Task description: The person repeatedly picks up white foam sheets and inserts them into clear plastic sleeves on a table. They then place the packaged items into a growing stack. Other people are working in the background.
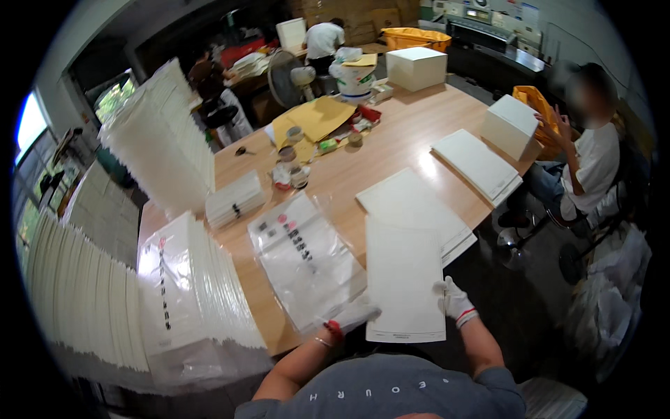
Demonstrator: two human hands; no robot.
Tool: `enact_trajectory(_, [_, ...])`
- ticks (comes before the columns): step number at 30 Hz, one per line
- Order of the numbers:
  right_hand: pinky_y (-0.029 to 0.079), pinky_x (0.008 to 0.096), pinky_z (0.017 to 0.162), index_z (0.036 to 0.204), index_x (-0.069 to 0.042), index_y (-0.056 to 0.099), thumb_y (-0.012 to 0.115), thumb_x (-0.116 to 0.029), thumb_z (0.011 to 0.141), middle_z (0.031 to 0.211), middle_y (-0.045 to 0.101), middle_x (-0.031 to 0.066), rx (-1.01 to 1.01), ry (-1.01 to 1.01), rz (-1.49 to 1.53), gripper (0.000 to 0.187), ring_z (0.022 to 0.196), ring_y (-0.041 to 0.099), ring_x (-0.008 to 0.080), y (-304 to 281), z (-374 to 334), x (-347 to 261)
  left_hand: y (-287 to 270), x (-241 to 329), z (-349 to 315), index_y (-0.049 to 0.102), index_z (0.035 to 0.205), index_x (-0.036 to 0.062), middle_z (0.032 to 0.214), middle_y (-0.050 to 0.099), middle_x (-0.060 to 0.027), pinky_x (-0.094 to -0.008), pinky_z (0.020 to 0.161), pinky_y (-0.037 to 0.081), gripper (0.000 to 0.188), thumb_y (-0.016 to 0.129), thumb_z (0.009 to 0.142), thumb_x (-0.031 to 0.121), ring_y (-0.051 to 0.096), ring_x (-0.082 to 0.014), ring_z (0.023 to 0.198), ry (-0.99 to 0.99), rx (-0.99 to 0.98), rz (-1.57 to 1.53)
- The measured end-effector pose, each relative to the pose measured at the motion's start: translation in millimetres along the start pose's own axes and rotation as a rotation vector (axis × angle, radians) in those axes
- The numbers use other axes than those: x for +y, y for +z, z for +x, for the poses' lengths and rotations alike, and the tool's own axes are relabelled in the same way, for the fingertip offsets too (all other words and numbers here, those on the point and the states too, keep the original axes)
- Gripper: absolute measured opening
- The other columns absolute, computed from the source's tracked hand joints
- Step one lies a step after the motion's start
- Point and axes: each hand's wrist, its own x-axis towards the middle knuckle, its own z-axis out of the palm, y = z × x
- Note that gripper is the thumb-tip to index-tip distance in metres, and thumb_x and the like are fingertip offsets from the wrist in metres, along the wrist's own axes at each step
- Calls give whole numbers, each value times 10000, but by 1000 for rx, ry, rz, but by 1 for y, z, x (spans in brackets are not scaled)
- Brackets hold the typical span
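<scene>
A stack of white paper sheets [405, 279] hangs over the table's near edge, held upright in front of me. My left hand [357, 313], in a white glove, closes on its lower left edge. On the opposite edge, my right hand [458, 302], gloved in white with a red cuff line, has its fingers bent around the paper. A clear printed plastic bag [303, 262] lies flat beside my left hand. Just beyond the held sheets rests a fanned pile of white paper [412, 199].
Tall stacks of packed paper [164, 133] and bagged bundles [188, 286] stand at left. Tape rolls [299, 176] and yellow envelopes [314, 122] lie mid-table. More paper [478, 164] and a white block [513, 126] sit right, by a seated person [590, 160]. A fan [285, 78] stands behind.
</scene>
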Motion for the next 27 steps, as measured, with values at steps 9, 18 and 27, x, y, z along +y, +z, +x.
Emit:
enact_trajectory(9, [463, 274, 771, 1136, 33, 490, 626, -208, 825, 1030, 583, 85, 48, -242, 9, 416, 898, 566, 164, 156, -38, -5, 24, -6, -21, 241, 1329, -37, 1359, 226, -256, -406, 1017, 262, 813, 636, 689, 271, 238, -388, 1265, 190, 171, 1225])
enact_trajectory(18, [494, 282, 690, 1004, -31, 585, 618, -55, 741, 952, 616, 129, -39, -546, -557, 267, 798, 614, 185, 145, -97, -76, -148, 14, -33, 454, 1185, -58, 1087, 539, -155, -295, 747, 434, 471, 585, 799, 177, 527, -177, 858, 240, 638, 661])
enact_trajectory(27, [496, 388, 639, 965, -74, 588, 553, -284, 780, 1006, 598, 146, -284, -595, -1526, 281, 799, 606, 312, 191, -68, -67, -89, 33, 9, 538, 1082, 4, 890, 610, -117, -322, 724, 472, 350, 600, 769, 148, 581, -217, 825, 808, 543, 663])
